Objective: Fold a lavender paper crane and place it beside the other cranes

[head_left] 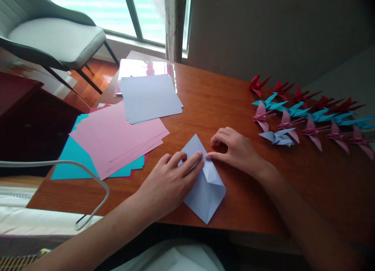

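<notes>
A pale lavender sheet of paper, partly folded into a diamond shape, lies near the front edge of the wooden table. My left hand rests flat on its left half, fingers stretched out and pressing the paper down. My right hand sits at the paper's right side, its index finger pressing along the fold and meeting my left fingertips; its other fingers are curled.
Stacks of pink, lavender and teal paper lie at the left. Rows of folded red, blue, pink cranes and one lavender crane stand at the right. A chair stands by the window.
</notes>
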A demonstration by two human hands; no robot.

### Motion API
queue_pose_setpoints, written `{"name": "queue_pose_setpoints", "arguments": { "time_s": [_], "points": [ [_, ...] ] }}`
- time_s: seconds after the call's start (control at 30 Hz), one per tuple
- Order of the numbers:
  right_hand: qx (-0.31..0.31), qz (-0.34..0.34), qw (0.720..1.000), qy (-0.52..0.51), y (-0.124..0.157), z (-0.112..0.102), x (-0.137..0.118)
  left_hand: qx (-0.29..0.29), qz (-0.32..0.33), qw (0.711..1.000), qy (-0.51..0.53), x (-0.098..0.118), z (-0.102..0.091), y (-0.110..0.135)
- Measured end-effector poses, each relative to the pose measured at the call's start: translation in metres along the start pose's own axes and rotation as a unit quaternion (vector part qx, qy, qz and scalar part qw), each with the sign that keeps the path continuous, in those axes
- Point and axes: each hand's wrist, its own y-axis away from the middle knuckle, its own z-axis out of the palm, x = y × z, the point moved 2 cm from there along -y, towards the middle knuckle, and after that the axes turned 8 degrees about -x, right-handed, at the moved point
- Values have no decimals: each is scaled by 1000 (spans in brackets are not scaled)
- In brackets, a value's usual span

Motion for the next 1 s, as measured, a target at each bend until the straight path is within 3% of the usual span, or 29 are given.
{"name": "queue_pose_setpoints", "arguments": {
  "time_s": [0.17,0.5,0.63,0.73,0.83,1.0],
  "points": [
    [-12,13,1000,17,4,-1,-2,8,0,1000,0,-1,3,0],
    [55,56,997,19,-58,-3,-3,12,-1,1000,6,-1,5,1],
    [73,72,994,33,-63,-1,-4,9,-4,1000,14,-1,5,1],
    [87,80,993,-10,-48,-2,-8,20,-12,999,22,0,5,1],
    [63,87,983,-146,-16,-8,-21,39,-12,999,29,0,6,2],
    [25,76,988,-133,44,-10,-57,86,-10,995,40,2,8,5]
  ]
}}
